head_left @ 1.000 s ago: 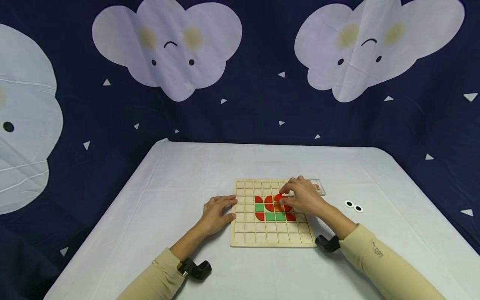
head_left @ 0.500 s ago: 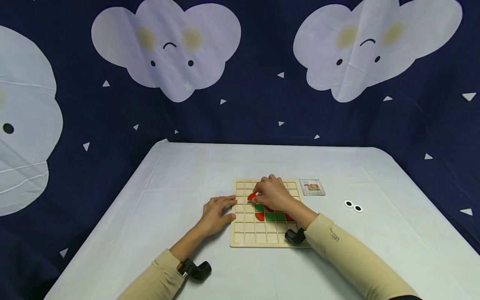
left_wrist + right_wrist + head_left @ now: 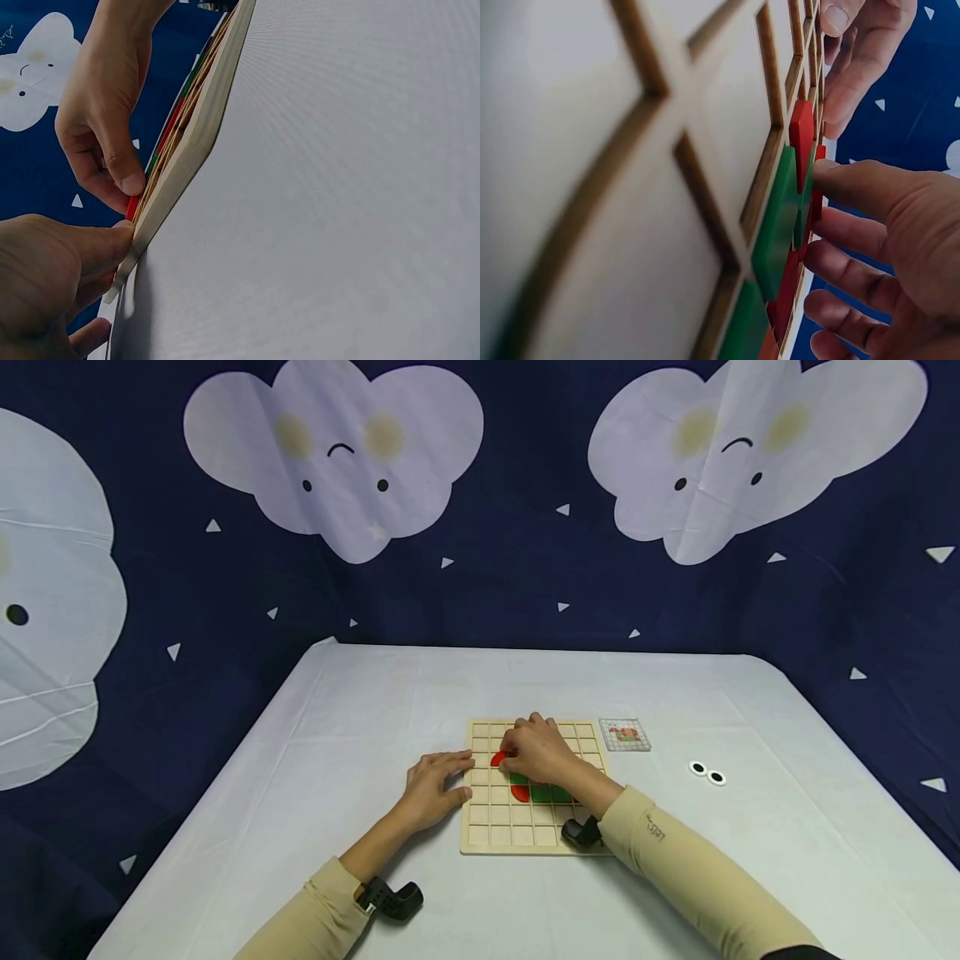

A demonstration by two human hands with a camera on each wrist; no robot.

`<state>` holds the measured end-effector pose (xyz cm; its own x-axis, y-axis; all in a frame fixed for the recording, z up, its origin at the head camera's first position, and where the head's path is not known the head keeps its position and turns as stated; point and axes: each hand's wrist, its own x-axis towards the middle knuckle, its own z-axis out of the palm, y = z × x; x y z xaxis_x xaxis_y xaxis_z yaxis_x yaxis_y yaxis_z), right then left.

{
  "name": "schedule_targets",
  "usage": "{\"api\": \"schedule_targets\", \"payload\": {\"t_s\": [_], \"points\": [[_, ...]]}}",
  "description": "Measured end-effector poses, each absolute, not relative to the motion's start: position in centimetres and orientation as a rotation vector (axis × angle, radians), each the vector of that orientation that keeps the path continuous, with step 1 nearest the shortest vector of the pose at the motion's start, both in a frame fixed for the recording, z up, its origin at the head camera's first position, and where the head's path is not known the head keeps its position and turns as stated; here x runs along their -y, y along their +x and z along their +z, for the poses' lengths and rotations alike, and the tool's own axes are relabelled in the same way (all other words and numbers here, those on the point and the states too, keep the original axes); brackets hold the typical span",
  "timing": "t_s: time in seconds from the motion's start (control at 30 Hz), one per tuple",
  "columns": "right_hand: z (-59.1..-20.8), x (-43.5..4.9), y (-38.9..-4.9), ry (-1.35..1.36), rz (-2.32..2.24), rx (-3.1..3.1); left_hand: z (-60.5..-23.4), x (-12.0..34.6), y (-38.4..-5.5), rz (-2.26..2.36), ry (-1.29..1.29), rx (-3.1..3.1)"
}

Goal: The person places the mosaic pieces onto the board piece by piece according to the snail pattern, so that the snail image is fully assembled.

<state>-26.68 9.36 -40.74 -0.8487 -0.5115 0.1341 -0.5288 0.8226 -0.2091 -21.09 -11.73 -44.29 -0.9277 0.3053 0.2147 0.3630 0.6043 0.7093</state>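
A wooden grid board (image 3: 491, 837) lies on the table with coloured tiles set in its squares. My right hand (image 3: 538, 750) is over its left half, pinching a red curved-edged tile (image 3: 498, 760) between thumb and fingers, close on the grid. Just below it show a green square tile (image 3: 518, 779), a red quarter-round tile (image 3: 520, 793) and more green tiles (image 3: 540, 794). The hand covers the other tiles in the head view. My left hand (image 3: 435, 787) rests against the board's left edge, fingertips and thumb touching it; the left wrist view shows this edge (image 3: 191, 142) side-on.
A small card (image 3: 625, 735) with a gridded coloured pattern lies right of the board. Two round white eye pieces with black centres (image 3: 707, 772) sit farther right on the white tabletop (image 3: 360, 718). A dark cloth with clouds hangs behind.
My right hand has moved left across the board, carrying the red tile from the right of the pattern to its left, and has uncovered the card. The left hand has stayed put.
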Motion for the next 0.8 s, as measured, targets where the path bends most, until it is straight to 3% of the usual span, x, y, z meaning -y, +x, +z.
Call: {"api": "schedule_targets", "payload": {"t_s": [0.43,0.8], "points": [[-40.2,-10.6,-26.2,0.81,0.407,2.916,-44.2,11.7,-21.0,-1.243,-0.579,2.747],[-39.4,-21.1,-24.7,0.563,0.589,2.839,-44.2,11.6,-21.0,-1.244,-0.559,2.745]]}}
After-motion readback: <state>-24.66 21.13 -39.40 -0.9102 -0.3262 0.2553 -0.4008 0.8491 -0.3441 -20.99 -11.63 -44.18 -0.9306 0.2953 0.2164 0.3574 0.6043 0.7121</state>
